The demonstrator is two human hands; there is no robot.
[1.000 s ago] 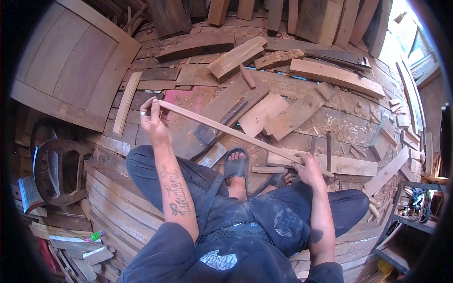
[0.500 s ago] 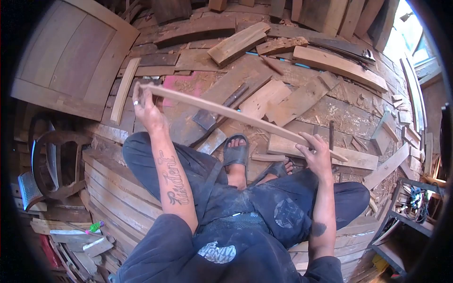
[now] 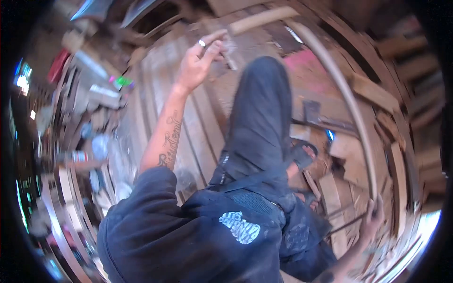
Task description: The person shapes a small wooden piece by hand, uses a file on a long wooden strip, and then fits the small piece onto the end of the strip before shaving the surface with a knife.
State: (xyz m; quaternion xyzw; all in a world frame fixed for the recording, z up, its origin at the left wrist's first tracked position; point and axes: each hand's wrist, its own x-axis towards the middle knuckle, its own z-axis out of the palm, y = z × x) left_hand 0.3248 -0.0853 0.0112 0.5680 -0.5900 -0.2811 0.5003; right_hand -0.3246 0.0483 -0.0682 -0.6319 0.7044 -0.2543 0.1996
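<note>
My right hand point(image 3: 374, 216), at the lower right, is closed around one end of a long, narrow wooden strip point(image 3: 348, 92). The strip runs up and away over the floor and looks bowed in this wide view. My left hand point(image 3: 200, 61), with a ring on one finger, is raised at the upper middle, off the strip, its index finger stretched out and the thumb apart. Just beyond its fingertips shows the end of a short wooden batten point(image 3: 264, 20). Motion blurs much of the view.
Beside my bent knee point(image 3: 264, 89) is a slatted wooden surface point(image 3: 163, 70). An axe-like tool head point(image 3: 311, 112) lies near my sandalled foot point(image 3: 304, 154). Boards point(image 3: 375, 92) and offcuts cover the floor; scrap wood and a green item point(image 3: 123, 81) are at left.
My view has swung to the left. My left hand has let go of the strip and moved away from it; my right hand still holds the other end.
</note>
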